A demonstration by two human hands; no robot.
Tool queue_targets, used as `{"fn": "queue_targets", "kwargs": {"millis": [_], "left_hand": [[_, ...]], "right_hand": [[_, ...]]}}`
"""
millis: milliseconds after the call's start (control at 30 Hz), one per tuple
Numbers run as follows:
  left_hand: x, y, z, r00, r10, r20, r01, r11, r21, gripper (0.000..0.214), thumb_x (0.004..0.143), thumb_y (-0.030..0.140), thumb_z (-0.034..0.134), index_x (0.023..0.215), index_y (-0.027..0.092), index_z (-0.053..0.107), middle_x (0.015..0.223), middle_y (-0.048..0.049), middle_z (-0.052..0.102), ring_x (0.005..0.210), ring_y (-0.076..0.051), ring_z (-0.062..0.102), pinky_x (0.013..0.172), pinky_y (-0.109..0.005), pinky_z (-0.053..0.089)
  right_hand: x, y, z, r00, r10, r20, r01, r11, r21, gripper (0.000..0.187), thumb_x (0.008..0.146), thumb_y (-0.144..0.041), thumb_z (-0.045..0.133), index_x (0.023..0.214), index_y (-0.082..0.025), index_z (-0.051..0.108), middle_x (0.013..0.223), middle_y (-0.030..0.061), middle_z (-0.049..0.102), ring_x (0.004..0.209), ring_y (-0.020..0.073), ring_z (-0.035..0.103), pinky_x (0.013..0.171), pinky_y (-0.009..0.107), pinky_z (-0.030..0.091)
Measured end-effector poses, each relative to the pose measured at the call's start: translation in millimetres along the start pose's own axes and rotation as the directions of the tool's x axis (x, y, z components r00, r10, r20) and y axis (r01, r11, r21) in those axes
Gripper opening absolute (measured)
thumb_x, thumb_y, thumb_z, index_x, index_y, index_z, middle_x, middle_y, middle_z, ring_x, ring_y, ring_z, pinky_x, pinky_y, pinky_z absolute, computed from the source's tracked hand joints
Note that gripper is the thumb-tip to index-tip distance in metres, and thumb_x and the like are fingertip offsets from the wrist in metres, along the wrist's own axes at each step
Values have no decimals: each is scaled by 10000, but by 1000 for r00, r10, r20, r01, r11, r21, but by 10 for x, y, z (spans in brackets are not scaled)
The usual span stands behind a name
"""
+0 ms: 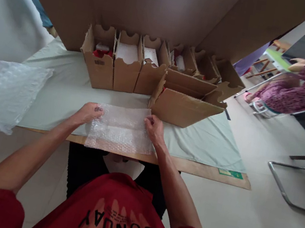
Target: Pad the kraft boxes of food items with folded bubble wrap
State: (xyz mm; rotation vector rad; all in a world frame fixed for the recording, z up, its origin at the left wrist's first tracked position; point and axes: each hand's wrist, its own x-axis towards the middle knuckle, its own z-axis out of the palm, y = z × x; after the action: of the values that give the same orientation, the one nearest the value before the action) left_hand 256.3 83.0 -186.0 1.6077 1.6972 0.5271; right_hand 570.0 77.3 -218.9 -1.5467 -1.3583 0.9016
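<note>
A sheet of clear bubble wrap [121, 130] lies on the cloth-covered table [64, 94] in front of me, its near edge hanging over the table's wooden rim. My left hand [89, 112] pinches the sheet's far left corner with curled fingers. At the far right corner my right hand [154, 128] grips the sheet the same way. Just beyond my right hand lies an open flat cardboard box [185, 102].
A row of small open cardboard boxes [120, 63] with white and red contents stands at the table's back, against a large cardboard panel [160, 5]. More bubble wrap [2, 93] is piled at the left. A seated person in purple [299, 86] is at the right; a metal chair frame [291, 181] stands nearby.
</note>
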Motion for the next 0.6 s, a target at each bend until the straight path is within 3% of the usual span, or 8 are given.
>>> {"fn": "queue_targets", "kwargs": {"millis": [67,133,233,300,367,467,533,600], "left_hand": [[5,-75,-65,998,-22,-63,25,998,50,249,698,372,600,837,179,672,685,-33,673,675,-214,642,665,-312,498],[-48,-110,-89,976,9,-216,21,991,135,365,741,354,627,1048,165,684,879,-84,718,844,-261,673,807,-376,529],[-236,-63,71,874,254,-414,-104,931,351,513,837,317,611,1322,150,588,1278,-184,656,1174,-339,617,1032,-485,477],[-382,32,316,828,456,-326,-273,837,475,498,896,270,556,1375,135,562,1440,-213,566,1330,-360,530,1122,-514,412],[-485,134,601,806,580,-117,-446,726,524,489,933,215,495,1414,137,545,1540,-196,496,1430,-343,453,1177,-503,358],[-516,176,892,809,576,114,-534,641,552,528,966,248,478,1478,121,491,1586,-190,458,1491,-321,395,1222,-502,293],[-502,83,904,832,533,155,-514,633,580,581,981,360,500,1507,118,463,1604,-198,432,1512,-331,365,1243,-519,248],[-524,-83,790,852,507,132,-472,633,613,655,972,463,523,1533,134,439,1636,-195,377,1542,-344,303,1256,-524,214]], "right_hand": [[-49,29,-35,997,-60,-47,54,991,-122,240,770,-345,663,967,-213,703,872,62,736,797,220,640,808,373,501],[-171,66,-120,983,-160,-92,129,953,-275,291,837,-354,607,1073,-211,699,976,95,749,866,252,656,875,423,501],[-390,68,-191,950,-303,-80,240,868,-434,282,928,-356,516,1099,-232,703,1051,105,743,986,283,655,947,469,490],[-478,3,-101,928,-372,15,333,812,-480,305,956,-308,472,1146,-232,698,1162,110,729,1098,289,640,1010,482,470],[-489,-91,100,900,-404,166,430,753,-499,372,955,-242,448,1255,-208,665,1349,123,664,1246,286,590,1078,477,439],[-424,-180,432,862,-354,363,505,664,-552,482,961,-221,446,1424,-157,565,1539,143,523,1419,291,468,1136,465,399],[-398,-161,536,859,-305,411,507,617,-602,516,988,-283,455,1478,-135,515,1569,160,488,1465,310,416,1164,483,363],[-417,-88,510,870,-286,401,490,586,-646,553,1006,-365,465,1494,-106,495,1570,186,481,1481,334,390,1190,504,315]]}}
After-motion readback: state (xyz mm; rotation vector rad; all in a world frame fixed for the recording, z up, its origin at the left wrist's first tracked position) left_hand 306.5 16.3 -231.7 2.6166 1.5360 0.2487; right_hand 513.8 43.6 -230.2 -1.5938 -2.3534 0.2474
